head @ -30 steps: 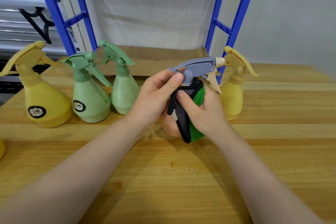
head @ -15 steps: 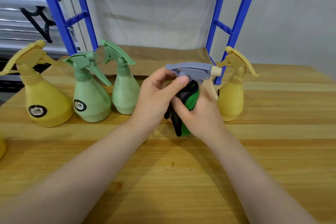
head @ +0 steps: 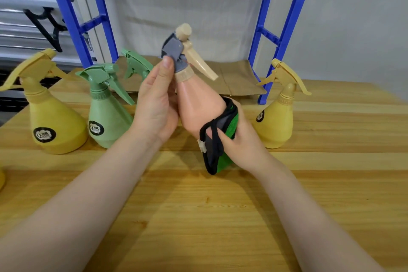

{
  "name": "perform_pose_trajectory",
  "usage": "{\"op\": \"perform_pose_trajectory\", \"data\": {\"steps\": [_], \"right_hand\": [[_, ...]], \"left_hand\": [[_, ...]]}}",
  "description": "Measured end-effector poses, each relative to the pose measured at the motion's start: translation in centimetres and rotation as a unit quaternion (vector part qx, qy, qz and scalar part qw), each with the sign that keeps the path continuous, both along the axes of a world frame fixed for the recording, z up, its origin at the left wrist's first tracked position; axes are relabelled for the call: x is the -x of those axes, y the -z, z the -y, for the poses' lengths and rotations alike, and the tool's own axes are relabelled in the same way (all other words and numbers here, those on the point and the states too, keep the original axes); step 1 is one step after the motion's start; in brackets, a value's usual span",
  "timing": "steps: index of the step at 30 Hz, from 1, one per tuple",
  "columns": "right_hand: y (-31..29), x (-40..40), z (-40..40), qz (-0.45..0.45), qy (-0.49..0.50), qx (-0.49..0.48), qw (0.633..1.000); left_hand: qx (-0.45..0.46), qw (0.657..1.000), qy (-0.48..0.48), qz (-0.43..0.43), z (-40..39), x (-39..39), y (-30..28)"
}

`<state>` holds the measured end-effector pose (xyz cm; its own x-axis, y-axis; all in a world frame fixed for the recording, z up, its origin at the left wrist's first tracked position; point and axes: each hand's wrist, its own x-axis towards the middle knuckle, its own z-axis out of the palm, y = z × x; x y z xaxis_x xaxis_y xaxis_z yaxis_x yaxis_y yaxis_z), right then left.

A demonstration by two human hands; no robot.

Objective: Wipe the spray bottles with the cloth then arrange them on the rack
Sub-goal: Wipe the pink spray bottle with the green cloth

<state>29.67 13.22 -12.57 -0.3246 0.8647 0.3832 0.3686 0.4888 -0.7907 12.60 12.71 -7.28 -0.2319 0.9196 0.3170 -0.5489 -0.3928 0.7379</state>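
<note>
A pink spray bottle [head: 198,106] with a grey head and beige trigger is lifted off the wooden table [head: 198,216] and tilted, its nozzle pointing up and away. My left hand [head: 156,106] grips its neck and upper body, thumb on the grey head. My right hand [head: 240,139] presses a green cloth with black edging [head: 220,146] against the bottle's lower body and base. On the table stand a yellow bottle [head: 53,121] at far left, two green bottles [head: 106,117] [head: 136,66] beside it, and a yellow bottle [head: 276,121] at right.
The blue metal rack [head: 287,28] stands at the back of the table, with brown paper [head: 238,81] on its lowest level and a grey shelf near the top edge. A further yellow object [head: 1,179] peeks in at the left edge.
The pink bottle has been raised and tipped back, its nozzle now pointing up. My right hand with the cloth slid from the neck down to the bottle's lower body.
</note>
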Motion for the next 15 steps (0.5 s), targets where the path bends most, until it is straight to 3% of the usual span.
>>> {"op": "perform_pose_trajectory", "data": {"steps": [6,15], "right_hand": [[-0.8,0.2,0.7,-0.029,-0.01,0.011,0.999],[-1.9,0.2,1.3,-0.02,-0.016,-0.006,1.0]], "left_hand": [[0.015,0.999,0.037,-0.034,0.0,-0.3,0.6],[-0.034,0.969,0.122,-0.212,0.9,-2.0,2.0]]}}
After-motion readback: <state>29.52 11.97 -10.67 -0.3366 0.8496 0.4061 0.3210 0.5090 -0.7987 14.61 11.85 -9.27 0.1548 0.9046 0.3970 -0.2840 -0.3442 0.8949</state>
